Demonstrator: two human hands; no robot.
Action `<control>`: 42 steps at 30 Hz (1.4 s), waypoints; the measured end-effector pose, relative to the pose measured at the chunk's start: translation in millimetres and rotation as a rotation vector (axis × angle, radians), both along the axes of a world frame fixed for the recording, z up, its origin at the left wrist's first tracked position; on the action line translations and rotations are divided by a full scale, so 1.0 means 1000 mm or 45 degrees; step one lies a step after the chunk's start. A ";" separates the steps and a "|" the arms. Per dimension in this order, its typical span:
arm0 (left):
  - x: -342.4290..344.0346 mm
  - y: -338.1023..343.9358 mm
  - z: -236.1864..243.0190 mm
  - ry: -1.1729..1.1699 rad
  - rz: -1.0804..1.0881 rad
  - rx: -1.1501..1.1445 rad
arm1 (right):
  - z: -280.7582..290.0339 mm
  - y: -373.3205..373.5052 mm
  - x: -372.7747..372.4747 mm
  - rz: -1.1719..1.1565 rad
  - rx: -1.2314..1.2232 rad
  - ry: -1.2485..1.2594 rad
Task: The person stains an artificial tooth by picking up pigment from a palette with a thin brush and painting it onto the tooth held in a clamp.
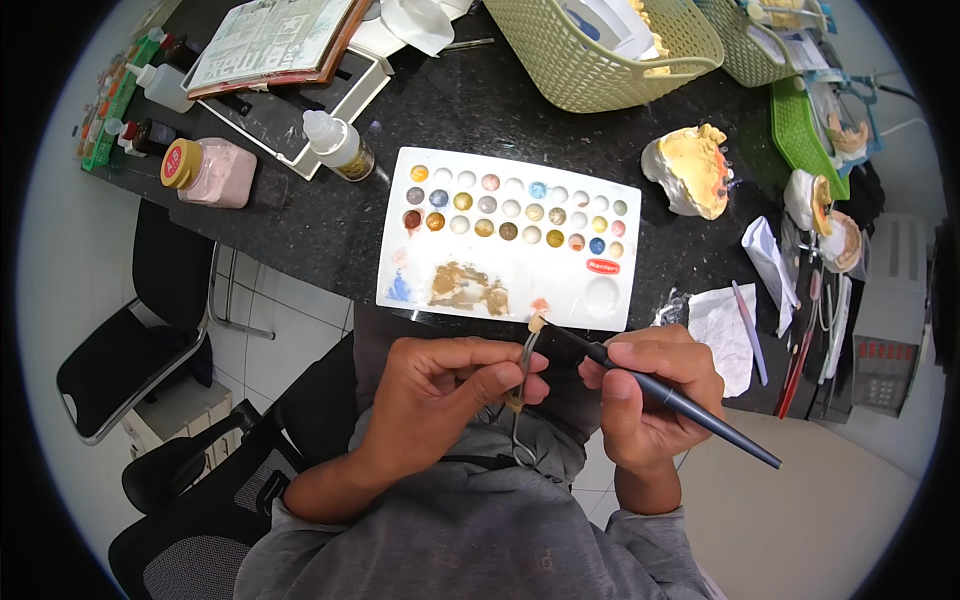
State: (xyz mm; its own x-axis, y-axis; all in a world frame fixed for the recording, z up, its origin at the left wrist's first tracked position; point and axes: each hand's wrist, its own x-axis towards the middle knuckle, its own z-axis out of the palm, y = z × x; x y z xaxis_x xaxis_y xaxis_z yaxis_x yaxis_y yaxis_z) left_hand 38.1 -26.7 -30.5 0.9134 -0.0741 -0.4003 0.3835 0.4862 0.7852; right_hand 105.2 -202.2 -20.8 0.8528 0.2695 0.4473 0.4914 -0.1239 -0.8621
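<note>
My left hand (430, 400) is closed on curved metal forceps (530, 350), which hold a small ivory tooth-shaped piece (536, 322) at their top end, just over the lower edge of a white palette (540, 275). My right hand (652, 405) grips a dark, slim brush (710, 420), its tip at or very close to the ivory piece. The palette has rows of round wells with colours in several shades, plus smears of tan, blue and pink below them.
Around the palette on the dark worktop (290, 230) are a dropper bottle (340, 148), a pink jar (215, 180), a book (260, 50), a basket (590, 70), a plaster model (680, 170), folded paper (770, 265) and several tools (800, 350). A chair (125, 380) stands at left.
</note>
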 end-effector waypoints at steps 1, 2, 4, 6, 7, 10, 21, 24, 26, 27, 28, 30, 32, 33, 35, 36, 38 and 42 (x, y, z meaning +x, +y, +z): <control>0.000 0.001 0.000 0.011 -0.010 -0.035 | 0.000 -0.001 0.001 0.044 -0.007 -0.025; 0.000 0.001 0.001 0.022 -0.014 -0.075 | 0.000 -0.002 0.002 0.077 -0.006 -0.043; 0.000 0.002 0.001 0.116 -0.039 -0.150 | -0.002 -0.001 0.002 0.043 0.069 -0.070; 0.000 0.004 0.001 0.175 -0.070 -0.249 | -0.002 0.000 0.001 -0.009 0.121 -0.064; 0.000 0.006 0.000 0.187 -0.090 -0.308 | -0.003 0.001 0.001 -0.009 0.102 -0.059; 0.000 0.009 -0.003 0.215 -0.110 -0.463 | -0.002 0.001 0.000 -0.023 0.056 -0.062; 0.000 0.012 -0.006 0.231 -0.122 -0.652 | -0.002 0.004 0.001 -0.068 0.084 -0.046; 0.000 0.012 -0.006 0.232 -0.123 -0.667 | 0.000 0.002 0.003 -0.003 0.039 -0.088; 0.000 0.013 -0.007 0.204 -0.124 -0.683 | 0.000 0.001 0.002 0.000 0.044 -0.077; 0.000 0.013 -0.007 0.226 -0.121 -0.689 | 0.001 0.001 0.002 -0.010 0.048 -0.073; 0.000 0.013 -0.007 0.228 -0.121 -0.696 | 0.000 0.002 0.002 -0.008 0.044 -0.074; 0.000 0.013 -0.008 0.230 -0.121 -0.712 | -0.001 0.002 0.003 -0.007 0.035 -0.084; 0.000 0.014 -0.008 0.207 -0.125 -0.733 | -0.001 0.001 0.004 0.036 0.055 -0.088; 0.000 0.013 -0.008 0.234 -0.117 -0.708 | -0.001 0.001 0.004 0.049 0.075 -0.089; -0.001 0.012 -0.007 0.226 -0.109 -0.666 | -0.001 0.001 0.003 0.008 0.084 -0.073; -0.001 0.012 -0.007 0.246 -0.101 -0.657 | 0.000 0.001 0.003 -0.019 0.093 -0.063; -0.001 0.011 -0.007 0.231 -0.094 -0.635 | 0.001 0.000 0.003 0.003 0.113 0.019; 0.000 0.010 -0.008 0.246 -0.092 -0.598 | 0.002 -0.001 0.005 0.081 0.164 0.118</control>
